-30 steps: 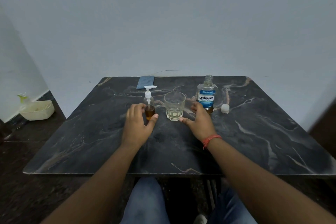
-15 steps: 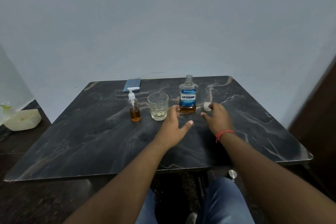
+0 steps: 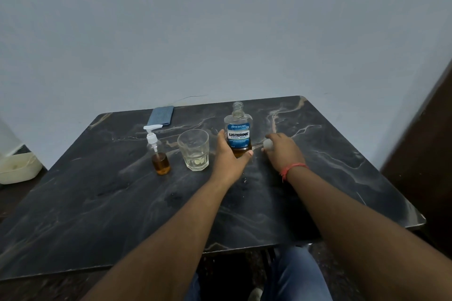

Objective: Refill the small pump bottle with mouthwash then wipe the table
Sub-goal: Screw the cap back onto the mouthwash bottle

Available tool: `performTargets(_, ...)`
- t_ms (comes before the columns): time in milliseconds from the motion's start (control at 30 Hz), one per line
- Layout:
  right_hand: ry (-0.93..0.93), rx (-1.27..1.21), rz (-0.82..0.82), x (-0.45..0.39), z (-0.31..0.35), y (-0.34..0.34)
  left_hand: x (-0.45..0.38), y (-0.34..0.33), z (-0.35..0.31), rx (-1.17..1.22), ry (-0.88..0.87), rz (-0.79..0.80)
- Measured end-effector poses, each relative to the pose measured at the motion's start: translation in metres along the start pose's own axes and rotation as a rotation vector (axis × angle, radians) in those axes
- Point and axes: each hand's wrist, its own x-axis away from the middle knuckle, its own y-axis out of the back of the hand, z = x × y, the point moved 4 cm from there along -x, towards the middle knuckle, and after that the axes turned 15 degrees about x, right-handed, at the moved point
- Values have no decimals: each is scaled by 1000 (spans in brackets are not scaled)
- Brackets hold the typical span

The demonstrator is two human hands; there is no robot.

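A small pump bottle (image 3: pixel 159 154) with amber liquid in its lower part stands on the dark marble table (image 3: pixel 97 203), its white pump fitted. To its right is a clear glass (image 3: pixel 194 149) with a little liquid. The uncapped mouthwash bottle (image 3: pixel 238 127) stands upright further right. My left hand (image 3: pixel 228 156) wraps around its base. My right hand (image 3: pixel 281 151) pinches the small white cap (image 3: pixel 267 144) on the table beside the bottle.
A folded blue cloth (image 3: pixel 161 115) lies at the table's far edge, behind the pump bottle. A cream tub (image 3: pixel 17 170) sits on the floor to the left. A dark wooden panel (image 3: pixel 425 142) rises at the right.
My left hand left the pump bottle, crossed to the right and closed around the mouthwash bottle's base. My right hand moved right from beside the glass and took hold of the cap.
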Motion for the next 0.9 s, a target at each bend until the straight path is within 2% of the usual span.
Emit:
performTargets(133,15,84,12,-8,-1,-5,-9,-1,4,3,-22,-5)
performTargets(333,13,47,-10,-8,-7,-4,-19,4,8,24,-19,-53)
performTargets(400,-20,-54,-44,-9,-9,3,-22,5,8,38,-21,-50)
performTargets(533,-104,-440,-190,-17,-1,41,-26,5,5,85,-23,-69)
performTargets(667,-13,-656,-235,-33,25,91,-30,6,-4,100,-48,-80)
performTargets(900,269,-377,-69,-47,73,115,-33,8,-13,74,-67,-149)
